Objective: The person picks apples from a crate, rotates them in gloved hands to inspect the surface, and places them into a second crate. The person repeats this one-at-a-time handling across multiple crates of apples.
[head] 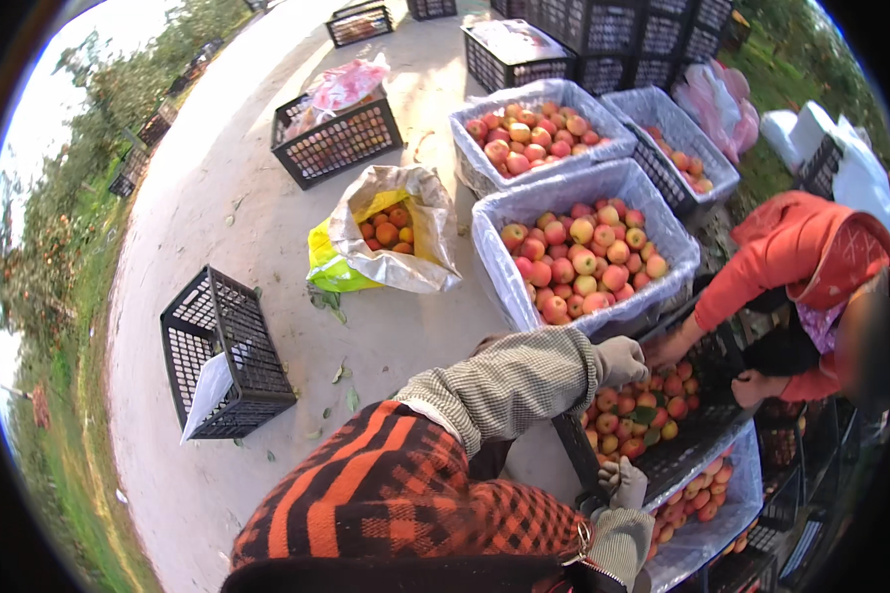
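Observation:
A black plastic crate [712,426] of red-yellow apples [638,411] with a few green leaves stands tilted before me. My left hand [620,361], in a pale glove, curls over its upper long side and hides the rim there. At the near lower corner my gloved right hand [624,482] has its fingers bent round the edge. A co-worker in a red top has one hand [667,348] inside the far upper side and another hand [753,387] at the far end. Below the crate shows a plastic-lined crate [742,482] with apples, partly covered by it.
Lined crates of apples [489,215] [463,122] stand beyond my left arm. An open sack of apples [434,259] and a black crate with white sheet [267,385] rest on the concrete. Stacked crates [623,37] rise at the back. More crates crowd the lower right.

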